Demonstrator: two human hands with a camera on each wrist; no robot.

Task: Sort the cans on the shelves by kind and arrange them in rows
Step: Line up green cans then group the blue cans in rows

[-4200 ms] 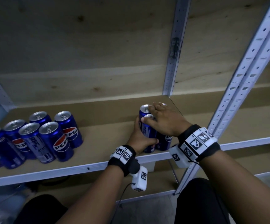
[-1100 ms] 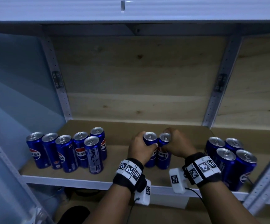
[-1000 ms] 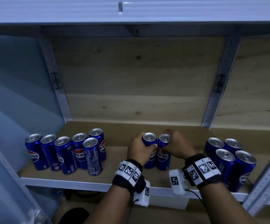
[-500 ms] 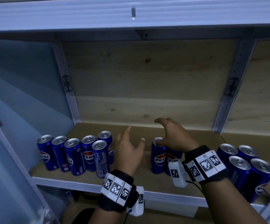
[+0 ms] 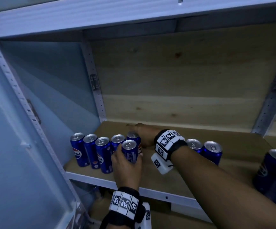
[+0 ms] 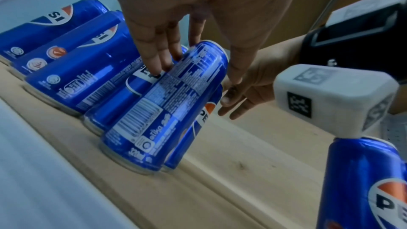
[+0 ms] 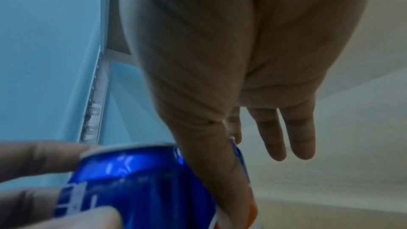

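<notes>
Cans, slim blue aluminium Pepsi ones, crowd the left end of the wooden shelf board [image 5: 175, 177]; the left hand [image 5: 127, 169] clasps the front can [image 5: 129, 152], and the right hand [image 5: 144, 136], fingers straight, presses the can behind [image 5: 133, 136]. Judging by this tight packing, a hard shove could topple the neighbouring row of four cans [image 5: 94, 151].

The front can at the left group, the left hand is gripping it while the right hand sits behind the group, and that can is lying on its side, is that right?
Not quite. The front can stands upright on the shelf, as the head view shows. The rest holds: the left hand grips it, and the right hand sits behind the group.
</notes>
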